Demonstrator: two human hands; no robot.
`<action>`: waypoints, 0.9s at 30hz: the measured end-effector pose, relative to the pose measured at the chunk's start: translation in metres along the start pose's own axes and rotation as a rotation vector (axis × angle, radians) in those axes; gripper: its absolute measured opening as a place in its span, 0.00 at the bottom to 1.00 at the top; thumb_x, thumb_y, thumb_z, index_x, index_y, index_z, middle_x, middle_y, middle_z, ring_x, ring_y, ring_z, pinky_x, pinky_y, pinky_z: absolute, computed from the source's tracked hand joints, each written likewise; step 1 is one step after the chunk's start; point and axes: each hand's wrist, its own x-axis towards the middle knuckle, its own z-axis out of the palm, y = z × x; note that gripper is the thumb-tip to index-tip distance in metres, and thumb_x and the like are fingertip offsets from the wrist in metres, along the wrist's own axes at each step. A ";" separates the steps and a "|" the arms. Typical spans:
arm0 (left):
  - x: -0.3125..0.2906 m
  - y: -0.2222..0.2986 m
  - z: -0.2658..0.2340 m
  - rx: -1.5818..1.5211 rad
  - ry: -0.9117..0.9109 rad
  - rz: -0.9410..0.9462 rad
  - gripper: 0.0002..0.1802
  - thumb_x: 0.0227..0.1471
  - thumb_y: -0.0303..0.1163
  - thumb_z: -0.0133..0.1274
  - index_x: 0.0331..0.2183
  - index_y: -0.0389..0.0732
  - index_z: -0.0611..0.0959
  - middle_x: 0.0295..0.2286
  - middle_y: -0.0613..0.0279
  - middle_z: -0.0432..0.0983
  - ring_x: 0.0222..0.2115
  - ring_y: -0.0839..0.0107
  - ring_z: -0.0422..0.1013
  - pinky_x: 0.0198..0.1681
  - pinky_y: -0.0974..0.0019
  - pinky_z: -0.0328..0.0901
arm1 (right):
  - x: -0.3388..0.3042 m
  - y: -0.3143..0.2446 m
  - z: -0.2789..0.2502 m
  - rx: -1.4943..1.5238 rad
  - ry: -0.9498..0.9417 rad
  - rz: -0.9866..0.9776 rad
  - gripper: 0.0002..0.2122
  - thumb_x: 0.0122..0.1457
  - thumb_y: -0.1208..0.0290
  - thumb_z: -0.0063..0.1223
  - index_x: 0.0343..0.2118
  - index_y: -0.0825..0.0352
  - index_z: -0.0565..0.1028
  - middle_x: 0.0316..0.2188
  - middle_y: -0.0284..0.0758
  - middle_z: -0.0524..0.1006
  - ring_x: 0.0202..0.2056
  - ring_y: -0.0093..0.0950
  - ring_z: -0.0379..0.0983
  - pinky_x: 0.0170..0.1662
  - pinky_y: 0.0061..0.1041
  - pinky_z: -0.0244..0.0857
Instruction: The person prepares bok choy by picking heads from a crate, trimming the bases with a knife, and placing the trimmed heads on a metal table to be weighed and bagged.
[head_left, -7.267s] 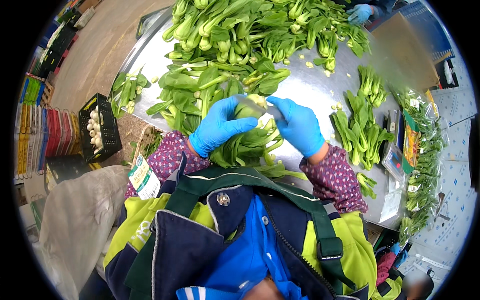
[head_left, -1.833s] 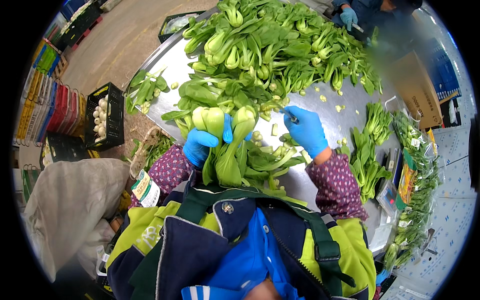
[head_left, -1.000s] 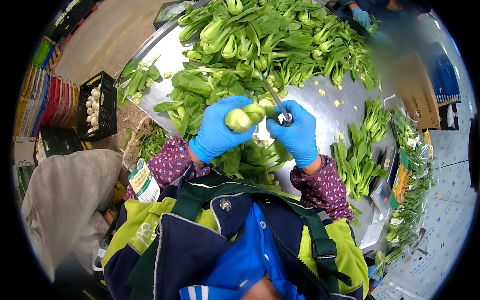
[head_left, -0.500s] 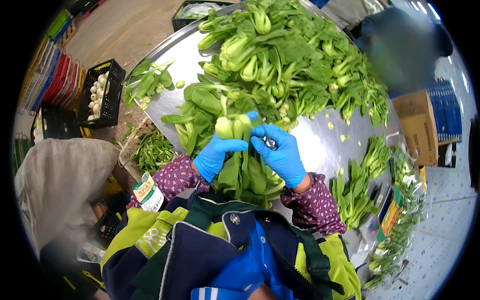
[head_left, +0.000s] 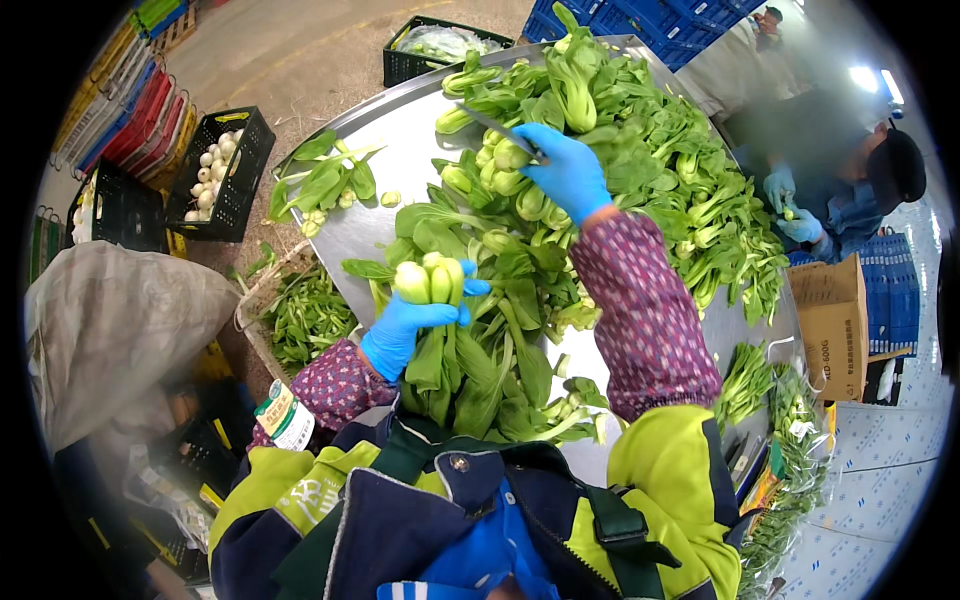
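My left hand [head_left: 402, 332], in a blue glove, is closed round a few bok choy [head_left: 428, 281], their pale bases up and leaves hanging down. Stretched out over the heap, my right hand [head_left: 568, 172], gloved too, grips a small knife [head_left: 492, 127] whose grey blade points to the far left. Its fingers are over the pale stems of several bok choy [head_left: 500, 165]; whether they touch them I cannot tell. The large bok choy heap [head_left: 660, 150] covers the far and right part of the metal table [head_left: 395, 122]. More leafy bok choy lie under my left hand.
Cut pieces and leaves [head_left: 325, 185] lie at the table's left edge. A basket of trimmings [head_left: 300, 300] stands beside it, near a black crate of white round vegetables [head_left: 215, 180]. At right are a co-worker's gloved hands [head_left: 795, 215], a cardboard box [head_left: 835, 325] and bagged greens [head_left: 800, 430].
My right hand has moved from beside my left hand, far forward over the heap, with the knife. My left hand still holds its bok choy, slightly lower and left in view.
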 end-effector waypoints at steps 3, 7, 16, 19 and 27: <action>0.001 0.013 0.003 0.001 -0.019 0.068 0.32 0.38 0.23 0.54 0.50 0.34 0.70 0.45 0.54 0.72 0.35 0.69 0.71 0.43 0.67 0.66 | -0.046 -0.054 -0.035 0.267 0.284 0.028 0.22 0.39 0.71 0.69 0.40 0.66 0.74 0.29 0.34 0.76 0.28 0.20 0.69 0.34 0.21 0.66; 0.000 0.017 0.027 0.178 -0.176 0.339 0.31 0.35 0.21 0.60 0.47 0.37 0.72 0.46 0.55 0.70 0.42 0.68 0.69 0.49 0.65 0.63 | -0.117 -0.096 -0.028 0.533 0.430 0.330 0.23 0.35 0.70 0.73 0.34 0.69 0.72 0.27 0.28 0.72 0.27 0.16 0.64 0.32 0.18 0.64; -0.021 -0.003 0.046 0.352 -0.337 0.479 0.27 0.32 0.29 0.66 0.38 0.41 0.74 0.36 0.64 0.72 0.44 0.71 0.66 0.53 0.61 0.58 | -0.211 -0.128 -0.028 0.319 0.338 0.249 0.13 0.54 0.70 0.56 0.42 0.65 0.73 0.35 0.35 0.77 0.28 0.29 0.74 0.30 0.23 0.69; -0.035 -0.003 0.040 0.467 -0.327 0.393 0.27 0.32 0.30 0.66 0.38 0.40 0.73 0.38 0.62 0.73 0.46 0.71 0.66 0.54 0.61 0.58 | -0.218 -0.140 -0.050 -0.067 0.241 0.181 0.18 0.47 0.75 0.56 0.45 0.60 0.72 0.34 0.38 0.75 0.30 0.38 0.74 0.30 0.29 0.69; -0.052 -0.001 0.044 0.462 -0.414 0.277 0.32 0.32 0.25 0.63 0.44 0.39 0.71 0.42 0.60 0.71 0.44 0.69 0.69 0.52 0.63 0.60 | -0.228 -0.154 -0.049 -0.177 0.172 0.116 0.19 0.45 0.76 0.54 0.44 0.60 0.71 0.29 0.38 0.74 0.28 0.40 0.73 0.28 0.34 0.67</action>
